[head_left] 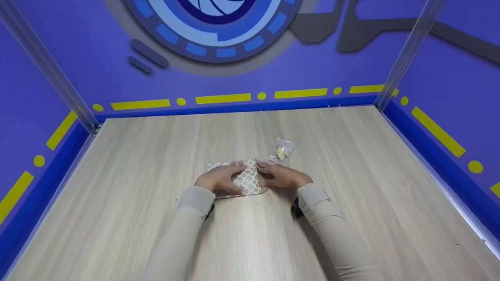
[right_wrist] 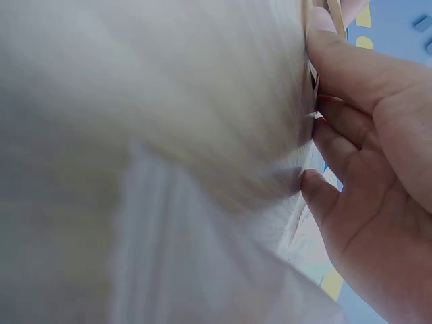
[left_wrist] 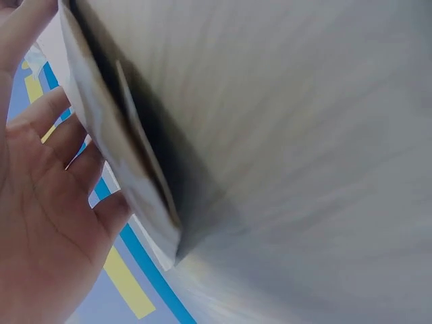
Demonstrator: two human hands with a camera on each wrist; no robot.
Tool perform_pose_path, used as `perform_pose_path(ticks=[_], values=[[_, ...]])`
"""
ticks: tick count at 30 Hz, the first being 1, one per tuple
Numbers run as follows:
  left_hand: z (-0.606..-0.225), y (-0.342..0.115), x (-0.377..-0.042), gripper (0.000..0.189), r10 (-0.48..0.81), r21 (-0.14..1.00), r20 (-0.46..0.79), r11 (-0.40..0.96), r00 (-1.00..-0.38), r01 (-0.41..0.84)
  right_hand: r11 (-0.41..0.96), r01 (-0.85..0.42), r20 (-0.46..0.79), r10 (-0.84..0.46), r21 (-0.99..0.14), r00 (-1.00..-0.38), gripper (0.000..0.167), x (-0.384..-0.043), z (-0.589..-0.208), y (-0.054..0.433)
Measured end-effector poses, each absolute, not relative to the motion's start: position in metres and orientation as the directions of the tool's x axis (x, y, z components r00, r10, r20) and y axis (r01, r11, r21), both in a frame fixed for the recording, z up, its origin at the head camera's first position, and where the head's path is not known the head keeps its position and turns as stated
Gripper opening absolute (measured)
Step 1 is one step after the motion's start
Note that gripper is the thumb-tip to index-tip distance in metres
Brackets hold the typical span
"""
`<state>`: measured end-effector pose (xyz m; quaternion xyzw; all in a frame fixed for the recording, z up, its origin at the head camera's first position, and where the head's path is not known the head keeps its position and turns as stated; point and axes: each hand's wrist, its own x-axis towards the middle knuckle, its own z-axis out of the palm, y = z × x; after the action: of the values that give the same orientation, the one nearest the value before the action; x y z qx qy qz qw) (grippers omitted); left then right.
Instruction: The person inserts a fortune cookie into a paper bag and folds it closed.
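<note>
A flat, folded piece of paper (head_left: 250,177) with a white and grey lattice pattern lies on the table, a plain brown flap (head_left: 264,190) showing at its right end. Spread across its left part is my left hand (head_left: 222,179), thumb by the near edge and fingers toward the far side. In the left wrist view the folded paper edge (left_wrist: 128,158) stands slightly apart in layers beside the relaxed fingers. My right hand (head_left: 283,176) touches the right end, thumb and fingertips apart. Its fingertips (right_wrist: 317,185) reach the surface in the right wrist view.
A small clear plastic bag (head_left: 284,148) with pale yellow pieces lies just beyond the right hand. Blurred clear plastic (right_wrist: 202,263) crosses the right wrist view. The wooden table (head_left: 136,156) is bounded by blue walls (head_left: 242,84) at the back and sides.
</note>
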<state>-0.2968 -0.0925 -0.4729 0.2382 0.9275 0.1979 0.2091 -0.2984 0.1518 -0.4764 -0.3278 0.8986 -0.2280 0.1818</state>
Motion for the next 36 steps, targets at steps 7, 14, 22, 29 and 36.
perform_pose_path(ticks=[7,14,22,29,36], values=[[-0.4721,-0.0922,-0.2960,0.092,0.529,0.471,-0.295,0.805,-0.796,0.361,0.677,-0.504,-0.177,-0.674,-0.537,-0.717,0.059,-0.2996,-0.4778,0.1516],[-0.4722,-0.0926,-0.2962,0.089,0.530,0.481,-0.290,0.801,-0.797,0.358,0.691,-0.492,-0.187,-0.661,-0.530,-0.727,0.061,-0.2995,-0.4763,0.1511],[-0.4729,-0.0948,-0.2976,0.089,0.524,0.470,-0.274,0.805,-0.807,0.363,0.694,-0.491,-0.194,-0.661,-0.527,-0.725,0.062,-0.2999,-0.4770,0.1514],[-0.4733,-0.0955,-0.2978,0.087,0.527,0.459,-0.227,0.800,-0.819,0.387,0.701,-0.493,-0.192,-0.655,-0.516,-0.731,0.062,-0.2996,-0.4778,0.1520],[-0.4735,-0.0936,-0.2975,0.083,0.540,0.425,-0.179,0.797,-0.823,0.430,0.714,-0.476,-0.203,-0.640,-0.514,-0.741,0.061,-0.2990,-0.4777,0.1522]])
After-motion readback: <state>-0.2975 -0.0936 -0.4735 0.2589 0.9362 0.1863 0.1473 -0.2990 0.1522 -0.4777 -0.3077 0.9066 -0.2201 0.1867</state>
